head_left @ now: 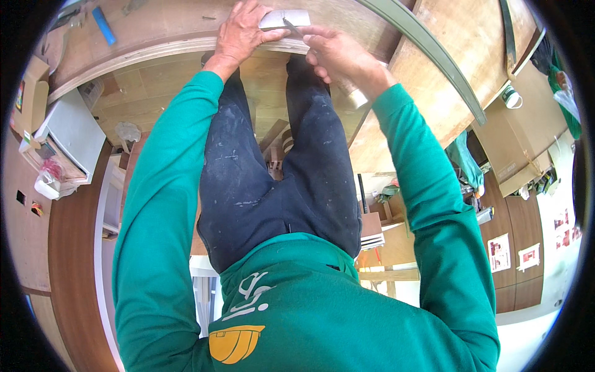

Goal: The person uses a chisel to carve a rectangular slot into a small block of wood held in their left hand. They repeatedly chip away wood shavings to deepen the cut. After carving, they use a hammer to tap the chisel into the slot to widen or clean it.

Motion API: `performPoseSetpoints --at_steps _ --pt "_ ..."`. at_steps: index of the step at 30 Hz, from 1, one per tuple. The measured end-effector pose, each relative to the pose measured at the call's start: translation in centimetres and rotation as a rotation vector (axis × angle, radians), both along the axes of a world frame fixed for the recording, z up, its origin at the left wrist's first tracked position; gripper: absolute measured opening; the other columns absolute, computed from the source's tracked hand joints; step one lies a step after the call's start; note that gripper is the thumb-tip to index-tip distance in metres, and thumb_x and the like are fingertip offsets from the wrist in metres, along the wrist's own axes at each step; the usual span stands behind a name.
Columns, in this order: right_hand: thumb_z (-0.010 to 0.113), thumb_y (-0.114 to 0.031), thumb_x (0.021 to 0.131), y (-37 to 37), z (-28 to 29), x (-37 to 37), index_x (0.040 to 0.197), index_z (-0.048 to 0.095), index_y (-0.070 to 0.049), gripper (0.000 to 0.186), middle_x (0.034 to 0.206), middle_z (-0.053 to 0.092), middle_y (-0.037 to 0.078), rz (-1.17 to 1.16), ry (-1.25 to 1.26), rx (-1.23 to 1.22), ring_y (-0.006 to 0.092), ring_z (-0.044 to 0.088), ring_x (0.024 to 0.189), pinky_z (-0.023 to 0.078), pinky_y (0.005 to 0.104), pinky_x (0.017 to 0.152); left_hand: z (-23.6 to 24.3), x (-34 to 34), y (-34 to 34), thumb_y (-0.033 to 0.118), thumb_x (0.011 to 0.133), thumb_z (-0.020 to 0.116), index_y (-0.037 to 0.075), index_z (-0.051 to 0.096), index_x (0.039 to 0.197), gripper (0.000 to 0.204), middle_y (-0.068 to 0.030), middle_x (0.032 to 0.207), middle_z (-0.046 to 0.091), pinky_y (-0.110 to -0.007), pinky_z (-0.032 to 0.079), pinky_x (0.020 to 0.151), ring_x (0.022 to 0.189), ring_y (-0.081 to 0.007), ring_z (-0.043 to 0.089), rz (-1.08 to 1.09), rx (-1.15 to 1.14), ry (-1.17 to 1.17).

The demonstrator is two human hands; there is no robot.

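My left hand (245,34) presses on a small white rectangular piece (276,18) on a plywood surface (167,25) at the top of the view, its thumb along the piece's near edge. My right hand (338,59) is closed round a slim dark pointed tool (294,27), whose tip touches the white piece. A light, shiny cylinder (352,93) shows just below the right hand; I cannot tell whether it joins the tool.
A blue strip (104,28) lies on the board at left. A long curved grey-green strip (437,59) crosses the right-hand boards (421,105). A white cabinet (77,133), cardboard (520,136), a white cup (511,98) and stacked panels (372,226) surround me.
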State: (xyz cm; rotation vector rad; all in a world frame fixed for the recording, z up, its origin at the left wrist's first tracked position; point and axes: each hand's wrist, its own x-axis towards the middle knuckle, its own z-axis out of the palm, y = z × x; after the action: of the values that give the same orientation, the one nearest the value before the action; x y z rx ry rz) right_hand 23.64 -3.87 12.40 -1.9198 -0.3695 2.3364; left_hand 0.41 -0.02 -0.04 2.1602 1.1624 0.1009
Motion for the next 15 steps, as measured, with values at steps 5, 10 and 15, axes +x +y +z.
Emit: performPoseSetpoints --at_steps 5,10,15 --pt "0.048 -0.027 0.118 1.1 -1.2 2.1 0.157 0.057 -0.008 0.045 0.077 0.059 0.001 0.296 0.006 0.144 0.0116 0.061 0.059 0.055 0.0297 0.053 0.5 0.3 0.1 0.06 0.084 0.085 0.015 0.078 0.121 0.058 -0.0059 0.109 0.065 -0.048 0.061 0.092 0.111 -0.0316 0.066 0.004 -0.003 0.01" --pt "0.047 -0.028 0.117 3.0 -1.4 3.0 0.155 0.058 -0.004 0.046 0.074 0.057 0.002 0.492 0.016 0.172 0.0128 0.058 0.054 0.052 0.0324 0.05 0.0 -0.2 -0.2 0.059 0.083 0.086 0.015 0.077 0.122 0.06 -0.006 0.111 0.064 -0.048 0.06 0.092 0.111 -0.0324 0.065 0.014 -0.008 -0.019" --pt "0.048 -0.027 0.117 3.0 -2.1 3.3 0.153 0.061 -0.004 0.044 0.072 0.055 0.001 0.448 0.069 0.144 0.0116 0.057 0.054 0.05 0.0312 0.049 0.4 -0.2 0.3 0.047 0.078 0.092 0.009 0.072 0.12 0.06 -0.0164 0.117 0.062 -0.053 0.053 0.101 0.115 -0.0421 0.06 0.042 -0.084 -0.103"
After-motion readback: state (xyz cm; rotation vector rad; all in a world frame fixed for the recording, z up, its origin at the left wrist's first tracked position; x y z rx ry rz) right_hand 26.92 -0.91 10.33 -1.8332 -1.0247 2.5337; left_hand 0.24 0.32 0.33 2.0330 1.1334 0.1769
